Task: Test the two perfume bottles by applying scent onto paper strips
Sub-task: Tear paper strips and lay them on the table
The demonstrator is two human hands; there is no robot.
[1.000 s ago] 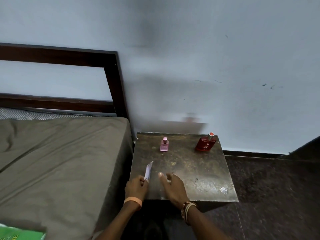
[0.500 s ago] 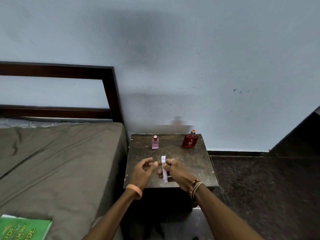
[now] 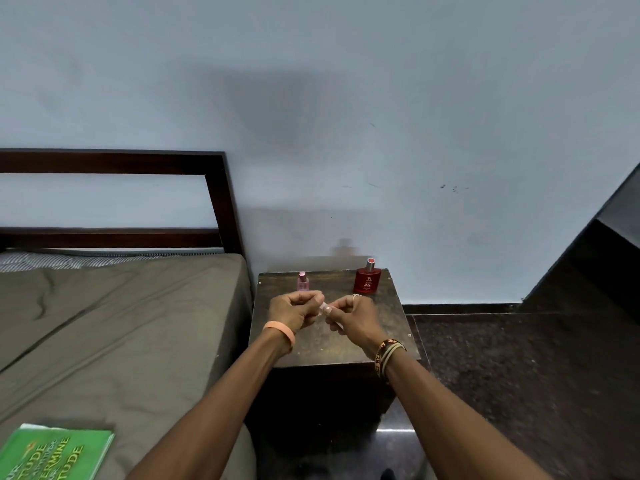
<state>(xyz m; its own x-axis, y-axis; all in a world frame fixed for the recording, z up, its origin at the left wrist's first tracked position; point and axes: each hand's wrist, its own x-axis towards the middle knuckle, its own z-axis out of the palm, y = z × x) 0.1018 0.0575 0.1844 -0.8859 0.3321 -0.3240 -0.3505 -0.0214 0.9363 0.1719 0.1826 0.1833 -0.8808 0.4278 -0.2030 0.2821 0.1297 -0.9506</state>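
Item: strip (image 3: 326, 308). Small pale paper held in the air over the table (image 3: 398, 327), between both hands. Most of it is hidden by fingers, and its long axis appears to run from upper left down to lower right.

Left hand (image 3: 294, 311): fingers curled, pinching the strip's near-left end.

Right hand (image 3: 354, 317): fingers curled, pinching the strip's other part; ring on one finger.

Pink bottle (image 3: 302, 282): upright, capped, at the table's back edge, just beyond the left hand, which covers its base.

Red bottle (image 3: 367, 280): upright, capped, same back edge, beyond the right hand and slightly to its right, apart from it.

Judgement: neither scent is applied yet. The pink bottle is nearer the left hand, the red nearer the right; one hand must free itself to reach forward.

Also present: bed (image 3: 121, 323), green book (image 3: 55, 455).
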